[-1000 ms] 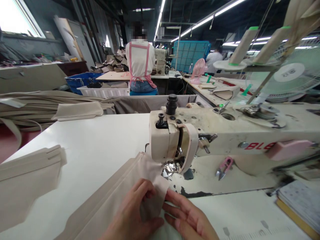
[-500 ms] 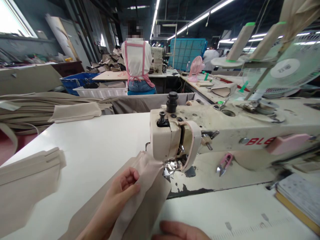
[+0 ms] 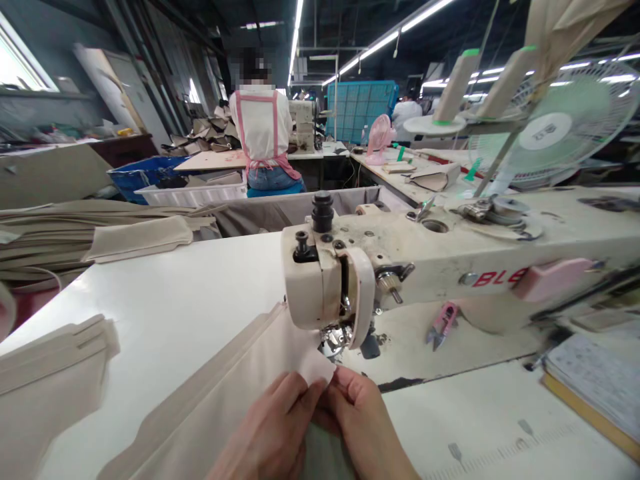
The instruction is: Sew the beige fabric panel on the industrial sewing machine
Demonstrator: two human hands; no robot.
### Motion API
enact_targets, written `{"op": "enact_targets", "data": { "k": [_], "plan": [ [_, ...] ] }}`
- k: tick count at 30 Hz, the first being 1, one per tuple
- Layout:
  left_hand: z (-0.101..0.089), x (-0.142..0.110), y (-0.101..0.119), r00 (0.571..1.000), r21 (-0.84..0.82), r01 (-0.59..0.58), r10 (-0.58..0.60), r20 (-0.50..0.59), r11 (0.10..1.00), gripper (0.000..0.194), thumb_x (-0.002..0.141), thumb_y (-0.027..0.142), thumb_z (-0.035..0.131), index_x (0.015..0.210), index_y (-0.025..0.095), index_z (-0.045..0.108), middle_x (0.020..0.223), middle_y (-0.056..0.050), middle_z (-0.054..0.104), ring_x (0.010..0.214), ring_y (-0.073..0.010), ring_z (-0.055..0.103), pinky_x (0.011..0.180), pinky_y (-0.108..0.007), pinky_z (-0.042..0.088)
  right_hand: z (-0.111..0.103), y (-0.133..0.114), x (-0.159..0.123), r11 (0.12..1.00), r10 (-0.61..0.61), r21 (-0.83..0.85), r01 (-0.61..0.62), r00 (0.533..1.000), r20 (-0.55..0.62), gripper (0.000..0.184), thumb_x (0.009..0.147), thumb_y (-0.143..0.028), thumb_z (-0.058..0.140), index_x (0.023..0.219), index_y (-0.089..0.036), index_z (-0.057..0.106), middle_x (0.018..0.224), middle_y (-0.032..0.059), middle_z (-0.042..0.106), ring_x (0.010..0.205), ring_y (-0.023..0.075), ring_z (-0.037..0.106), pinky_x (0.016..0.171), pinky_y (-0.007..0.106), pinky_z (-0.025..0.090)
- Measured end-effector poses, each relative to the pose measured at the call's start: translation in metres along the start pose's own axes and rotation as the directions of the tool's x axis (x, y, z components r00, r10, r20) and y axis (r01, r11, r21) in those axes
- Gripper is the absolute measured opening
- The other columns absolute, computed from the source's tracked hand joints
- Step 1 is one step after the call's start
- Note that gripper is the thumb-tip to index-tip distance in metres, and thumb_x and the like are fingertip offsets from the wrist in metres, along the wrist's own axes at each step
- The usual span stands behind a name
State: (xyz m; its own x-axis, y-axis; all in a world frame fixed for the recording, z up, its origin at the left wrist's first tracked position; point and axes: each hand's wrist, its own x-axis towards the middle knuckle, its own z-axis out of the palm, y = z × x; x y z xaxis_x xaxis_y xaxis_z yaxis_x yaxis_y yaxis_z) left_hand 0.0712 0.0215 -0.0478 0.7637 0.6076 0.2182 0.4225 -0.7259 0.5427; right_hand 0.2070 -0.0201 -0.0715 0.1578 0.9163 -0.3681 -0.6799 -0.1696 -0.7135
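Both hands meet at the near edge of a beige fabric piece, just in front of the sewing machine. My left hand is closed, with thumb and fingers pinching the fabric's corner. Beside it, my right hand pinches the same corner from the right, fingertips nearly touching the left ones. The fabric runs back along the machine's left side, near the presser foot. Part of the cloth under my hands is hidden.
Pink thread snips lie on the machine bed. Folded beige pieces rest on the white table at left, a long stack behind. A notebook sits at right. A person in a pink-strapped apron sits ahead with their back turned.
My right hand has come up from the lower edge and taken hold of the fabric's corner. The left hand has moved right and nearer to it. The view has shifted slightly.
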Motion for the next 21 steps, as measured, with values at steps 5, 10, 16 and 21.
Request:
{"op": "enact_targets", "data": {
  "k": [5, 10, 16, 21],
  "plan": [
    [0.028, -0.014, -0.018, 0.998, 0.056, -0.025, 0.029, -0.064, 0.998, 0.052, 0.09, 0.018, 0.029, 0.14, 0.027, 0.038, 0.09, -0.008, 0.055, 0.078, -0.0223, 0.057, 0.069, -0.03, 0.05, -0.001, -0.004, -0.005, 0.997, 0.051, 0.061, -0.05, 0.998, -0.021, 0.016, 0.071, -0.027, 0.076, 0.067, -0.02, 0.062, 0.064, -0.0042, 0.066, 0.073, 0.019, 0.068, 0.076, 0.03, 0.055],
    [0.031, -0.01, -0.024, 0.996, 0.083, -0.079, 0.081, -0.025, 0.993, 0.047, 0.092, 0.023, 0.036, 0.138, 0.029, 0.043, 0.082, -0.004, 0.055, 0.068, -0.0194, 0.055, 0.059, -0.025, 0.047, -0.007, -0.009, -0.008, 0.993, 0.107, 0.052, -0.107, 0.994, 0.001, 0.02, 0.073, -0.03, 0.077, 0.086, -0.017, 0.07, 0.069, -0.0017, 0.07, 0.076, 0.0197, 0.07, 0.076, 0.03, 0.054],
    [0.027, -0.003, -0.019, 0.997, 0.193, -0.082, 0.083, 0.003, 0.978, 0.036, 0.096, 0.023, 0.036, 0.126, 0.026, 0.055, 0.076, -0.004, 0.056, 0.066, -0.0193, 0.053, 0.06, -0.026, 0.045, -0.007, -0.011, -0.009, 0.991, 0.123, 0.047, -0.124, 0.992, 0.011, 0.018, 0.072, -0.028, 0.076, 0.086, -0.017, 0.072, 0.069, -0.0013, 0.072, 0.077, 0.0194, 0.07, 0.074, 0.028, 0.054],
    [0.028, -0.003, -0.018, 0.998, 0.103, -0.047, 0.041, 0.054, 0.994, 0.038, 0.092, 0.02, 0.04, 0.125, 0.026, 0.057, 0.077, -0.004, 0.059, 0.065, -0.0193, 0.056, 0.057, -0.025, 0.048, -0.005, -0.013, -0.009, 0.986, 0.116, 0.12, -0.119, 0.993, 0.032, 0.006, 0.071, -0.02, 0.072, 0.077, -0.017, 0.071, 0.07, 0.0001, 0.072, 0.075, 0.0183, 0.07, 0.078, 0.029, 0.054]
  ]
}}
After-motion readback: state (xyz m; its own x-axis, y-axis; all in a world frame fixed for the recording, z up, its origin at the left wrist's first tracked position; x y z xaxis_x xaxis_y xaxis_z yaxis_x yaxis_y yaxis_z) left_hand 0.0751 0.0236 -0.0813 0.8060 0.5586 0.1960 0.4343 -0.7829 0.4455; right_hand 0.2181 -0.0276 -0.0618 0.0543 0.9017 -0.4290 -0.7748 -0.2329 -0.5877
